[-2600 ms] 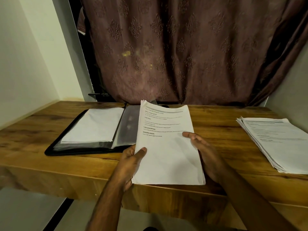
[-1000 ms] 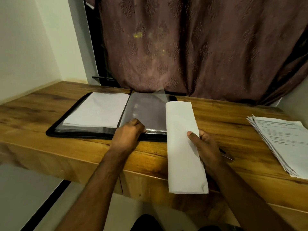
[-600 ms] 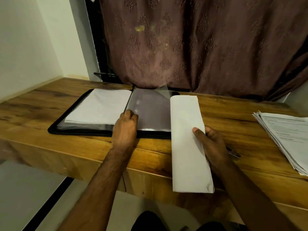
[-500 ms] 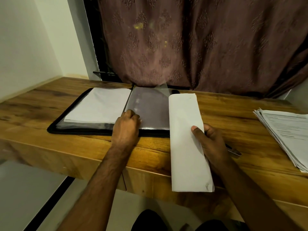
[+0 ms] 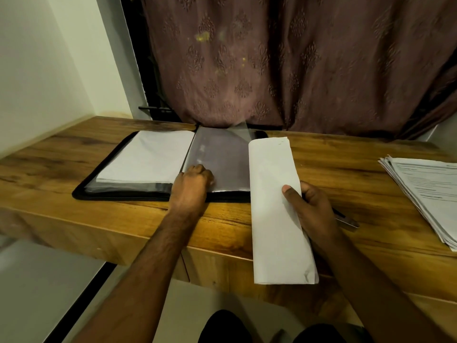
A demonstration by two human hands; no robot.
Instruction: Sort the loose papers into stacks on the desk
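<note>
My right hand [image 5: 312,211] grips a bundle of white papers [image 5: 275,201] curled lengthwise, thumb on top, held over the desk's front edge. An open black folder [image 5: 99,186] lies on the wooden desk [image 5: 346,169]. White sheets [image 5: 148,157] lie on its left half and clear plastic sleeves [image 5: 222,157] on its right half. My left hand [image 5: 193,184] rests on the lower left corner of the sleeves with its fingers curled; whether they pinch a sleeve edge is hidden. A stack of printed papers [image 5: 425,189] lies at the desk's right end.
A dark pen-like object [image 5: 346,220] lies on the desk behind my right wrist. A brown patterned curtain [image 5: 272,70] hangs behind the desk. A pale wall [image 5: 37,70] bounds the left side. The desk's front edge runs below my forearms.
The flat sheets held by both hands are now curled in my right hand alone. My left hand let go and moved onto the folder's plastic sleeves, shifting slightly in the last half second.
</note>
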